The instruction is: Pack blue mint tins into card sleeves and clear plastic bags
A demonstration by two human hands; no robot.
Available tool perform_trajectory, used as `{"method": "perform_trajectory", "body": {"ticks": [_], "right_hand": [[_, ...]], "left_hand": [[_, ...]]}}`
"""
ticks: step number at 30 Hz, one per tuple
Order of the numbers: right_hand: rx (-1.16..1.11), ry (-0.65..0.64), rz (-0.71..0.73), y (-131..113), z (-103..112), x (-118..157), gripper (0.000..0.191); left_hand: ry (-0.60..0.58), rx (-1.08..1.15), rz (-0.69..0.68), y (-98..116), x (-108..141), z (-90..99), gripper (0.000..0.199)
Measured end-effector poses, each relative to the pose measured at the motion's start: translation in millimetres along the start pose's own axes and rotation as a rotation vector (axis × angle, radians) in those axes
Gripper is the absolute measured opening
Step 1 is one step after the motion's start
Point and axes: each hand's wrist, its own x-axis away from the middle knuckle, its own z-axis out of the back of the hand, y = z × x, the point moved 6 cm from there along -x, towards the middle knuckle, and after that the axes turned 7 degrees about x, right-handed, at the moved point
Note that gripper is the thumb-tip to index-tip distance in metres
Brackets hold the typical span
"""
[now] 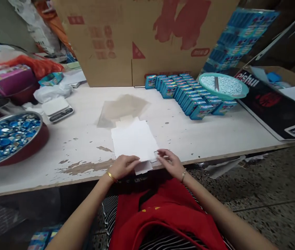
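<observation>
A white, unfolded cardboard box blank (133,139) with cut tabs lies at the front edge of the table, its plain side up. At the blank's lower left edge is my left hand (123,166), closed on it with the thumb stretched along the board. My right hand (170,162) pinches a small tab on the lower right side between thumb and fingers. One lower flap of the blank sticks out past the table edge between my hands. Some fingers of both hands are hidden.
Several small blue boxes (169,89) stand in rows at the back right, beside a turquoise basin (243,93) of pale pellets. On the left are a white scale (57,107) and a red bowl (36,142) of blue and silver pieces. A big carton (116,69) stands behind.
</observation>
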Motion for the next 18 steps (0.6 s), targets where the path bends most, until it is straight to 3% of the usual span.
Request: {"method": "perform_trajectory", "body": {"ticks": [3, 5, 7, 9, 11, 13, 18], "right_hand": [[0.404, -0.052, 0.407, -29.7, -19.9, -8.1, 0.052], [0.601, -0.123, 0.56, -35.0, -39.9, -14.9, 0.057], [0.694, -0.128, 0.602, -32.0, -54.6, -24.6, 0.051], [0.722, -0.084, 0.611, -28.3, -63.1, -33.7, 0.036], [0.742, -0.068, 0.643, -26.6, -69.3, -38.7, 0.024], [0.76, -0.082, 0.691, -26.8, -73.9, -39.7, 0.023], [0.751, -0.092, 0.738, -28.9, -75.8, -39.8, 0.022]], "left_hand": [[0.109, 0.145, 0.132, -18.6, -18.4, 10.5, 0.031], [0.236, 0.187, 0.21, -30.2, -25.3, 13.6, 0.026], [0.351, 0.148, 0.215, -32.9, -26.5, 13.9, 0.022], [0.404, 0.049, 0.135, -25.5, -23.5, 10.8, 0.022], [0.382, -0.053, 0.034, -14.6, -17.8, 3.2, 0.022], [0.345, -0.149, -0.034, -6.3, -10.6, -5.4, 0.024], [0.401, -0.301, -0.061, 5.0, 6.4, -8.9, 0.029]]}}
